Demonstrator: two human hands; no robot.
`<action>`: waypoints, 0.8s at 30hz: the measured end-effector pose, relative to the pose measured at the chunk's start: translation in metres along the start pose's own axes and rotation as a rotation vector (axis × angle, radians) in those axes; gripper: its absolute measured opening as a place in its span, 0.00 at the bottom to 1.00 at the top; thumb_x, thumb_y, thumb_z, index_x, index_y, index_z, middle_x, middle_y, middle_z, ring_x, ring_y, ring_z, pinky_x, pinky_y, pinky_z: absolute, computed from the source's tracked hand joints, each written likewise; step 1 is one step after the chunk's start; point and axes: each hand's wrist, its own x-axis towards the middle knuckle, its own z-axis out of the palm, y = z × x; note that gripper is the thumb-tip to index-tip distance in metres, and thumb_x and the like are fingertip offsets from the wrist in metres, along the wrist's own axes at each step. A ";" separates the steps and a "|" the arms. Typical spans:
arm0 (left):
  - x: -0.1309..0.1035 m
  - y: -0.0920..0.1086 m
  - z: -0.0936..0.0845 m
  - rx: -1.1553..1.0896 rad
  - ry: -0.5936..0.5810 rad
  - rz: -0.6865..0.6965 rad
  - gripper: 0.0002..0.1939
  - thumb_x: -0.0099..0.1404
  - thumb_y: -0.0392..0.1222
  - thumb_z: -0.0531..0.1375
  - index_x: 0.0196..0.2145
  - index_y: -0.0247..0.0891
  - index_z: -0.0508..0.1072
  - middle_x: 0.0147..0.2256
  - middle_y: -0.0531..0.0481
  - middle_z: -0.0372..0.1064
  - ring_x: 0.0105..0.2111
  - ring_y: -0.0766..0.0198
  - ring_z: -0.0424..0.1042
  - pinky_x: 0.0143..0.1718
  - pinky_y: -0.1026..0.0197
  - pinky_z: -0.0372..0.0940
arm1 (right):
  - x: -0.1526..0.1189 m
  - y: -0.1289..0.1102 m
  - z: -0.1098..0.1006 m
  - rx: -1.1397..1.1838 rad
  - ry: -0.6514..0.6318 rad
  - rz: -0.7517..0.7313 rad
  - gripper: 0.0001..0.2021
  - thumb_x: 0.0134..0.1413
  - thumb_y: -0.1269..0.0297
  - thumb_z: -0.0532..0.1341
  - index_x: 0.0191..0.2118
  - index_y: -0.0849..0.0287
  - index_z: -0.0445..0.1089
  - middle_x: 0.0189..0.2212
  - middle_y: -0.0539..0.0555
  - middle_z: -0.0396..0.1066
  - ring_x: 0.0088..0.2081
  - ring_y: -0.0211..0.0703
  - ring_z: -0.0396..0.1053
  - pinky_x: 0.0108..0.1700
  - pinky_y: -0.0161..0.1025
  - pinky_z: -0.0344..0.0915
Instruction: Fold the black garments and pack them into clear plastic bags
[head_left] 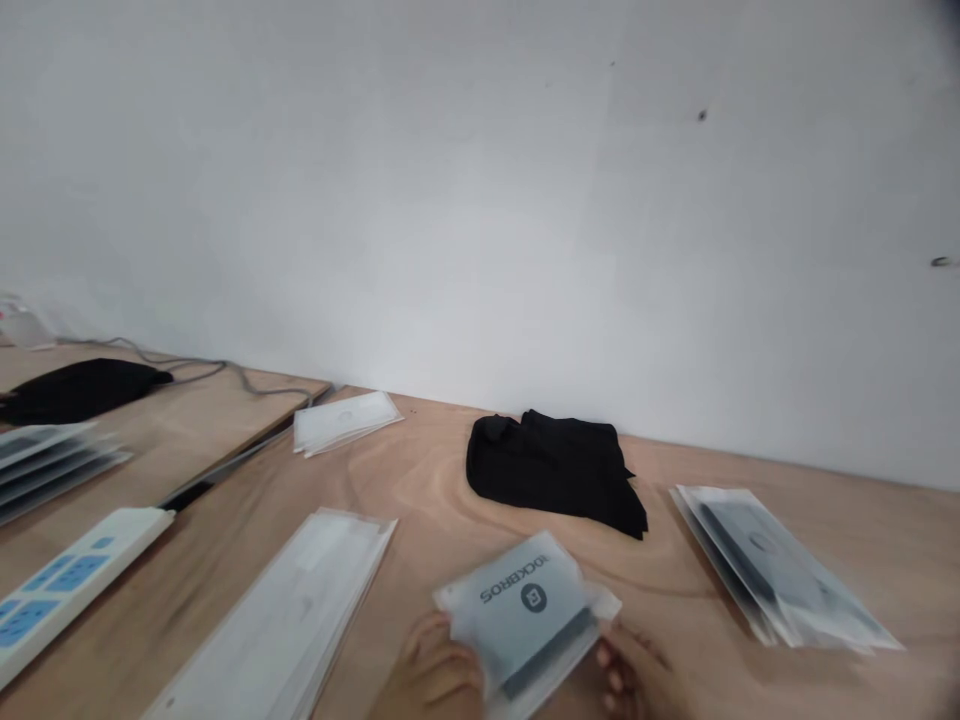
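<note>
Down at the near edge of the pale plywood table [420, 480], both of the person's hands come up from below, only partly in view. The left hand [435, 670] lies low on the wood with its fingers curled up against the left edge of a flat clear plastic packet with a grey card insert [525, 615], gripping it there. The right hand [634, 675] meets the packet's right lower corner, fingertips [609, 668] bent in and pinching the plastic, painted nails showing. Between them the packet is held tilted, its far end lifted a little off the table and turned at an angle, so that the dark lettering "ROCKBROS" and a round logo read upside down from here. Its plastic flap sticks out on the right side, and a darker band runs along its lower edge. The packet sits front and centre, just short of a crumpled black cloth bundle [551, 468] lying nearer the white wall [480, 200]. To the right, well apart, rests a fanned stack of clear packets with dark contents [780, 565]. To the left lies a long stack of translucent white bags [292, 620], and farther back a small stack of flat white packets [345, 420]. At far left are a white power strip with blue sockets [67, 580], more grey packets [52, 460], another black cloth [82, 388] and a grey cable [225, 368].
</note>
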 end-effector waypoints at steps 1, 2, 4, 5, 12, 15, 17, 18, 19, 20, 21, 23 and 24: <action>-0.003 -0.006 -0.006 -0.010 -0.043 -0.045 0.10 0.64 0.30 0.52 0.31 0.43 0.69 0.31 0.59 0.73 0.37 0.70 0.70 0.59 0.60 0.48 | 0.003 0.000 -0.010 -0.039 0.070 -0.053 0.18 0.40 0.47 0.67 0.23 0.58 0.68 0.19 0.47 0.69 0.18 0.32 0.64 0.24 0.34 0.66; -0.006 -0.012 -0.012 -0.023 -0.108 -0.107 0.09 0.62 0.31 0.53 0.32 0.44 0.69 0.33 0.58 0.73 0.39 0.68 0.70 0.58 0.59 0.50 | 0.005 0.001 -0.019 -0.141 0.148 -0.147 0.17 0.43 0.46 0.64 0.25 0.58 0.69 0.20 0.48 0.70 0.18 0.34 0.65 0.24 0.34 0.66; -0.007 -0.020 -0.021 -0.019 -0.250 -0.291 0.10 0.57 0.30 0.56 0.33 0.44 0.71 0.37 0.55 0.73 0.42 0.62 0.69 0.53 0.57 0.56 | 0.008 0.005 -0.033 -0.446 0.298 -0.365 0.17 0.48 0.46 0.61 0.28 0.56 0.70 0.23 0.53 0.73 0.22 0.40 0.70 0.26 0.38 0.69; -0.005 -0.022 -0.024 -0.002 -0.303 -0.390 0.11 0.54 0.30 0.56 0.34 0.43 0.72 0.38 0.53 0.72 0.43 0.59 0.69 0.50 0.56 0.59 | 0.010 0.007 -0.036 -0.572 0.348 -0.451 0.17 0.48 0.47 0.61 0.32 0.56 0.72 0.28 0.56 0.76 0.27 0.46 0.73 0.30 0.41 0.71; 0.042 -0.011 0.008 0.004 -0.260 -0.452 0.26 0.68 0.48 0.53 0.62 0.47 0.55 0.63 0.46 0.49 0.62 0.45 0.48 0.59 0.36 0.46 | 0.027 0.010 0.019 -1.276 0.162 -0.871 0.30 0.54 0.46 0.53 0.62 0.47 0.54 0.62 0.54 0.54 0.63 0.64 0.49 0.56 0.68 0.54; 0.047 -0.010 0.033 -0.016 -0.344 -0.411 0.36 0.67 0.58 0.50 0.66 0.45 0.40 0.66 0.45 0.37 0.64 0.42 0.36 0.59 0.29 0.36 | 0.032 0.015 0.041 -1.508 0.087 -0.850 0.35 0.52 0.42 0.53 0.64 0.45 0.44 0.63 0.53 0.46 0.62 0.67 0.46 0.54 0.73 0.53; 0.044 -0.011 0.041 -0.023 -0.377 -0.418 0.37 0.68 0.60 0.48 0.66 0.46 0.36 0.66 0.46 0.35 0.65 0.43 0.34 0.59 0.29 0.33 | 0.033 0.017 0.044 -1.576 0.081 -0.832 0.37 0.52 0.41 0.52 0.64 0.46 0.38 0.64 0.53 0.42 0.63 0.66 0.44 0.54 0.72 0.53; 0.043 -0.012 0.042 -0.026 -0.390 -0.426 0.37 0.67 0.60 0.48 0.66 0.46 0.35 0.66 0.47 0.34 0.65 0.43 0.33 0.59 0.30 0.33 | 0.033 0.017 0.043 -1.597 0.081 -0.818 0.37 0.53 0.42 0.52 0.63 0.46 0.35 0.64 0.53 0.40 0.63 0.65 0.43 0.55 0.72 0.52; 0.042 -0.013 0.042 -0.029 -0.401 -0.435 0.38 0.67 0.61 0.48 0.66 0.47 0.34 0.66 0.47 0.34 0.65 0.44 0.33 0.59 0.30 0.33 | 0.032 0.018 0.041 -1.610 0.073 -0.803 0.37 0.53 0.42 0.51 0.63 0.45 0.34 0.64 0.52 0.40 0.63 0.65 0.42 0.55 0.72 0.51; 0.042 -0.013 0.041 -0.033 -0.413 -0.441 0.38 0.67 0.61 0.48 0.66 0.47 0.34 0.66 0.47 0.34 0.65 0.45 0.33 0.60 0.31 0.33 | 0.032 0.017 0.040 -1.618 0.059 -0.788 0.36 0.54 0.43 0.51 0.63 0.45 0.33 0.64 0.51 0.40 0.63 0.65 0.42 0.55 0.73 0.51; 0.042 -0.013 0.039 -0.038 -0.424 -0.445 0.38 0.67 0.61 0.48 0.66 0.47 0.34 0.66 0.47 0.34 0.65 0.45 0.33 0.60 0.31 0.33 | 0.032 0.018 0.038 -1.620 0.051 -0.771 0.36 0.54 0.43 0.51 0.63 0.45 0.32 0.64 0.51 0.39 0.63 0.65 0.42 0.55 0.73 0.51; 0.044 -0.013 0.037 -0.049 -0.442 -0.452 0.39 0.66 0.62 0.48 0.66 0.46 0.35 0.66 0.47 0.34 0.65 0.46 0.33 0.60 0.32 0.33 | 0.034 0.019 0.037 -1.612 0.028 -0.751 0.35 0.55 0.46 0.51 0.63 0.44 0.31 0.64 0.50 0.38 0.63 0.65 0.42 0.55 0.74 0.50; 0.045 -0.013 0.036 -0.052 -0.446 -0.455 0.40 0.66 0.63 0.49 0.66 0.46 0.35 0.66 0.47 0.34 0.65 0.45 0.33 0.60 0.32 0.33 | 0.036 0.021 0.037 -1.604 0.020 -0.747 0.35 0.55 0.47 0.51 0.63 0.43 0.31 0.64 0.49 0.38 0.63 0.65 0.42 0.55 0.74 0.49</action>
